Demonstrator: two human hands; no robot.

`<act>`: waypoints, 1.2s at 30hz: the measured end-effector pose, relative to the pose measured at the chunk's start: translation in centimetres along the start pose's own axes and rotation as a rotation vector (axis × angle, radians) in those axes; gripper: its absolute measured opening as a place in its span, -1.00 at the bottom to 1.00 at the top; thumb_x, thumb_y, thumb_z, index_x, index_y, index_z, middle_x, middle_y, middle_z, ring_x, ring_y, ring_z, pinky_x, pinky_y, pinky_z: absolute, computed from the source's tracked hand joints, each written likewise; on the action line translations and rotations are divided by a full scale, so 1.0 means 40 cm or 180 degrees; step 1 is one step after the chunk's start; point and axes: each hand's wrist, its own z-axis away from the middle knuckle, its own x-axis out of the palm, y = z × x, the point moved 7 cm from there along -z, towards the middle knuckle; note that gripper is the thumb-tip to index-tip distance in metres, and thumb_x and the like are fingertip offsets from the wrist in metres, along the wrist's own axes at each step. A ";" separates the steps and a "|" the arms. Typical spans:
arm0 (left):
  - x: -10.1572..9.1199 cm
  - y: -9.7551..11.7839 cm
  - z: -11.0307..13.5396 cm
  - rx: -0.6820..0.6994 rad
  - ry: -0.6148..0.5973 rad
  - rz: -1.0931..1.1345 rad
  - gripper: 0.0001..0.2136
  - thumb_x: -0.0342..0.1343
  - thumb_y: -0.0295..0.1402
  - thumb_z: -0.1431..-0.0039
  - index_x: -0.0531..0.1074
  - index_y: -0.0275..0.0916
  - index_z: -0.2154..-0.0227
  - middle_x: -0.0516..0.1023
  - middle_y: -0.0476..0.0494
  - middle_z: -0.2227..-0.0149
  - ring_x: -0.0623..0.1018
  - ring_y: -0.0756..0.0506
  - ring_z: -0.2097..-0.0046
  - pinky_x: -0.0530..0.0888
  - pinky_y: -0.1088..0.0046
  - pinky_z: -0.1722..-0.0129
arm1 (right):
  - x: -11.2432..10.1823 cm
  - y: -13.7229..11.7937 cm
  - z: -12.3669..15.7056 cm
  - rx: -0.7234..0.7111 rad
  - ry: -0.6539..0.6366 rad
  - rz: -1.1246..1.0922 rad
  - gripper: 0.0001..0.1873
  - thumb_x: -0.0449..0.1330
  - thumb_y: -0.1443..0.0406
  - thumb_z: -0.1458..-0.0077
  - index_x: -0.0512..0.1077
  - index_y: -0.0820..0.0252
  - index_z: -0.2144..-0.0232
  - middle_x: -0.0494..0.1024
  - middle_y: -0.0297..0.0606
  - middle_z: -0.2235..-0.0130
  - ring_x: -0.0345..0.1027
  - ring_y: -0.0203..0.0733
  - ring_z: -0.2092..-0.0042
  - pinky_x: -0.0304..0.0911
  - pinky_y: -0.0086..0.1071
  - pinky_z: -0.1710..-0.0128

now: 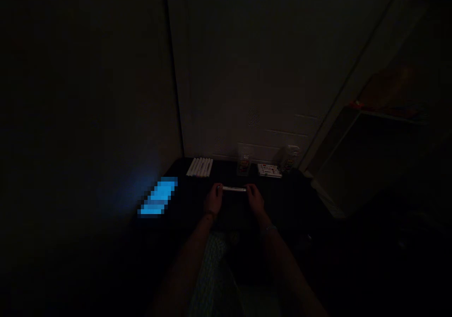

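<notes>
The room is very dark. Both my hands hold a thin white stick-like object (233, 189), perhaps a marker or pen, level above a small dark table (300, 199). My left hand (213, 200) grips its left end with fingers closed. My right hand (254, 198) grips its right end, fingers closed too. A bracelet shows on each wrist.
A row of several white sticks (200, 167) lies at the table's back left. A glowing blue screen (158, 197) sits at the left edge. Small jars (243, 164) and a flat printed pack (269, 170) stand at the back by the wall. A dark shelf unit (370, 157) is right.
</notes>
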 end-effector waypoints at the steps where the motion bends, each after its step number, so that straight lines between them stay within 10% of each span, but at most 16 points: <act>1: 0.000 0.002 0.000 0.0024 -0.0007 0.0033 -0.69 -0.25 -0.13 -0.10 0.28 -0.11 0.23 0.46 0.01 0.40 0.42 0.03 0.38 0.27 0.56 0.39 | 0.001 0.000 0.000 0.0017 -0.0015 0.0001 -0.65 -0.18 0.12 -0.07 0.28 0.03 0.19 0.36 -0.42 0.17 0.22 -0.31 0.15 0.07 -0.46 0.17; 36: 0.000 -0.008 -0.002 0.0037 0.0076 -0.0122 -0.65 -0.27 -0.10 -0.10 0.27 -0.12 0.19 0.45 -0.03 0.30 0.42 0.01 0.28 0.28 0.56 0.33 | 0.010 0.039 -0.013 0.0161 0.0184 0.0439 -0.52 -0.27 -0.02 -0.06 0.31 0.06 0.30 0.42 -0.36 0.36 0.26 -0.30 0.34 0.07 -0.51 0.40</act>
